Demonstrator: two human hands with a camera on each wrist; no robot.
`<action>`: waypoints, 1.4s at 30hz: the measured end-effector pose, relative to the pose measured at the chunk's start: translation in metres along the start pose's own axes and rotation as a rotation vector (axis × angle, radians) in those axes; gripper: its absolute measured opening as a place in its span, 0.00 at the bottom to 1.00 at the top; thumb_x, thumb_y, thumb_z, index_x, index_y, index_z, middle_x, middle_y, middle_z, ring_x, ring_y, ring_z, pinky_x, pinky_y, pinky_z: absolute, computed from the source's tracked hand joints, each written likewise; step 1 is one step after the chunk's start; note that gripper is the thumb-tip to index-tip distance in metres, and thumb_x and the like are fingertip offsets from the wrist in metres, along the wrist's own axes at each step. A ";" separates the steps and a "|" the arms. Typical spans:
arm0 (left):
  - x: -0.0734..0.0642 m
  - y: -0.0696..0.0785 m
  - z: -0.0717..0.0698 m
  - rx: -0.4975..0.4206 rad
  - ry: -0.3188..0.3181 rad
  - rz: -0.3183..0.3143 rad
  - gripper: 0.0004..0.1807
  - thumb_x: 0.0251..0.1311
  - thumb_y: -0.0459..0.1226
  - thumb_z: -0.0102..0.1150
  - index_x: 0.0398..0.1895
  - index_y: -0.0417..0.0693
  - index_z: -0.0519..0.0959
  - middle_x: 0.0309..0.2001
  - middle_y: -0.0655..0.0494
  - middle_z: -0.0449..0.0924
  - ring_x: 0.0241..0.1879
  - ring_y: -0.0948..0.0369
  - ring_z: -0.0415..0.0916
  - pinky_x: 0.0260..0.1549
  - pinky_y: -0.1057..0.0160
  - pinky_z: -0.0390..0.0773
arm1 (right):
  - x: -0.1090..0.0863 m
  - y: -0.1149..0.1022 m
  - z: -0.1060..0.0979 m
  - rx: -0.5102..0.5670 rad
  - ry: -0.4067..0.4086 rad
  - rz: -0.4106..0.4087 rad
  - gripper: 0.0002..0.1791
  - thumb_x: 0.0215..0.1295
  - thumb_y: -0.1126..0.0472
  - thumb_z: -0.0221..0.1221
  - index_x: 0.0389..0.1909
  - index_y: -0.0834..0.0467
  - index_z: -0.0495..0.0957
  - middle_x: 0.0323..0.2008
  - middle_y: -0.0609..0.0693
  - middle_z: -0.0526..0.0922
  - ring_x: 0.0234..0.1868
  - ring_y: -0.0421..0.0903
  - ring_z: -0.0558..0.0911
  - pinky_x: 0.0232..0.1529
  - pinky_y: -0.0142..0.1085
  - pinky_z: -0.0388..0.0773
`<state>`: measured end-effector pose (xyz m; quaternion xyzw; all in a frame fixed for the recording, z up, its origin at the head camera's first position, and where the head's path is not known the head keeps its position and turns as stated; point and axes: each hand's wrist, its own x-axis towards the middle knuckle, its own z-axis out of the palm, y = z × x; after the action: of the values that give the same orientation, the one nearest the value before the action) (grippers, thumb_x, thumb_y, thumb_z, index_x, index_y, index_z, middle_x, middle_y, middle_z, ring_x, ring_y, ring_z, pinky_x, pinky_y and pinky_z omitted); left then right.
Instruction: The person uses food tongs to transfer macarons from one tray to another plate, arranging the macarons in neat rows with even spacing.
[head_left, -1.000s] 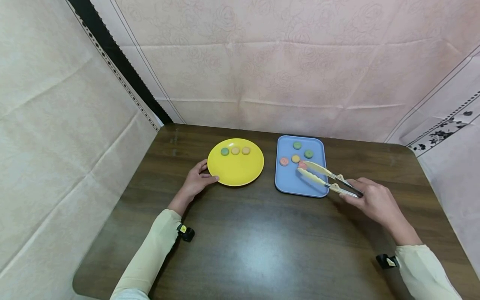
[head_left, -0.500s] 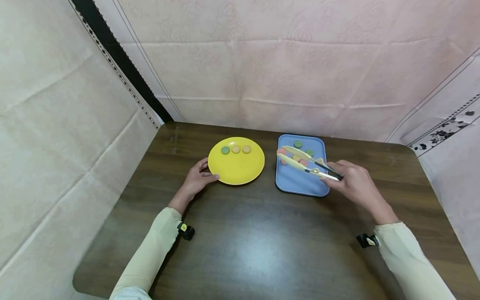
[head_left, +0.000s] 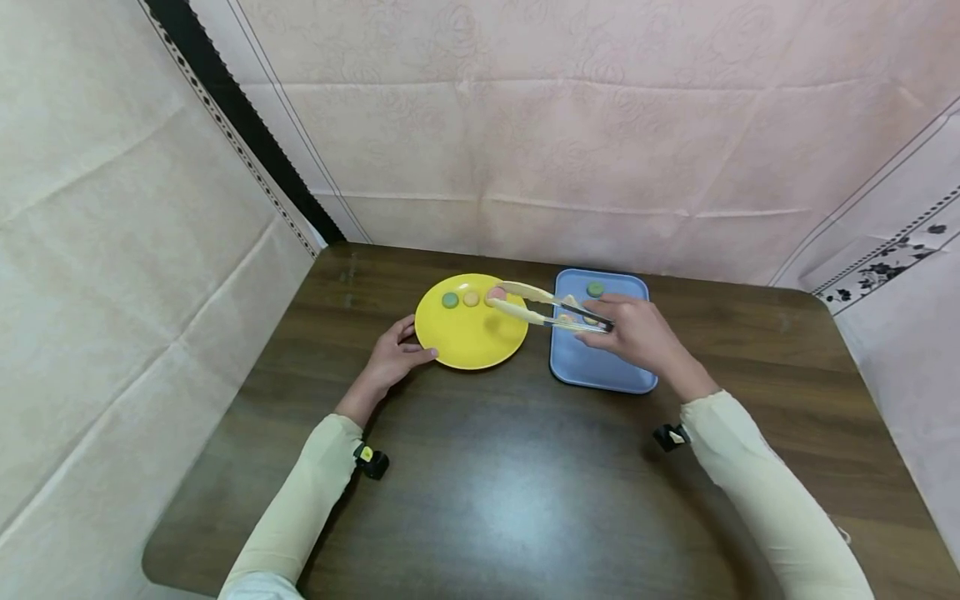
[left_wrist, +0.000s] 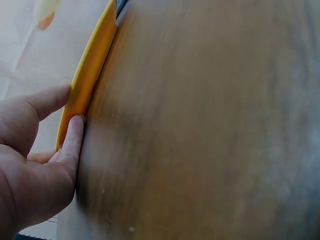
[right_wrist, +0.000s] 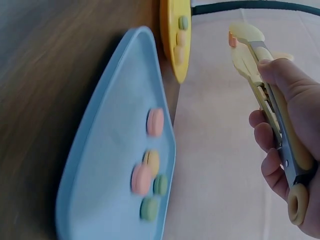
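Observation:
My right hand (head_left: 639,332) grips a pair of cream-tipped tongs (head_left: 528,292), and a pink macaron (head_left: 496,293) is pinched between the tips. The macaron overlaps the right part of the yellow plate (head_left: 472,340) in the head view. On that plate lie a green macaron (head_left: 450,300) and two pale yellow ones, the right one partly covered by the tongs' load. With thumb and fingers at its rim, my left hand (head_left: 392,358) holds the plate's left side; the left wrist view shows the fingertips against the plate edge (left_wrist: 90,65).
A blue tray (head_left: 600,367) stands right of the plate, partly under my right hand. Several macarons sit in it: two pink, including one pink macaron (right_wrist: 155,122), a yellow macaron (right_wrist: 151,162) and two green. Patterned cloth (head_left: 585,150) hangs behind the wooden table (head_left: 480,467).
The tongs have picked up a pink macaron from the blue tray, and my right hand has carried it left to over the yellow plate. My left hand has stayed at the plate's rim.

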<state>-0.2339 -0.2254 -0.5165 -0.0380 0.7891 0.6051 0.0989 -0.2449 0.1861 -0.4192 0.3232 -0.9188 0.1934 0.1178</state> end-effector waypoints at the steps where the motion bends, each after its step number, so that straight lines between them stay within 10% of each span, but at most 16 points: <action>1: 0.000 0.000 0.000 0.000 0.000 0.000 0.48 0.61 0.37 0.72 0.81 0.48 0.55 0.72 0.45 0.66 0.58 0.47 0.76 0.50 0.60 0.81 | 0.005 -0.003 0.002 0.007 -0.007 -0.007 0.27 0.60 0.51 0.73 0.55 0.64 0.85 0.46 0.60 0.87 0.36 0.53 0.83 0.35 0.49 0.81; 25: -0.001 0.002 0.000 0.009 0.009 -0.032 0.49 0.61 0.38 0.73 0.81 0.49 0.55 0.73 0.46 0.65 0.59 0.48 0.76 0.51 0.59 0.81 | 0.054 -0.021 0.072 0.042 -0.164 -0.057 0.25 0.64 0.50 0.70 0.56 0.62 0.85 0.42 0.56 0.86 0.35 0.48 0.83 0.38 0.43 0.82; 42: -0.002 0.002 -0.001 0.013 0.004 -0.019 0.50 0.62 0.38 0.73 0.82 0.47 0.54 0.74 0.43 0.63 0.59 0.47 0.76 0.49 0.60 0.81 | 0.048 -0.022 0.071 0.035 -0.162 -0.001 0.28 0.61 0.48 0.72 0.57 0.61 0.84 0.42 0.56 0.86 0.35 0.48 0.82 0.35 0.44 0.81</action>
<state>-0.2323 -0.2257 -0.5139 -0.0459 0.7929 0.5988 0.1032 -0.2735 0.1134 -0.4606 0.3404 -0.9216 0.1827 0.0372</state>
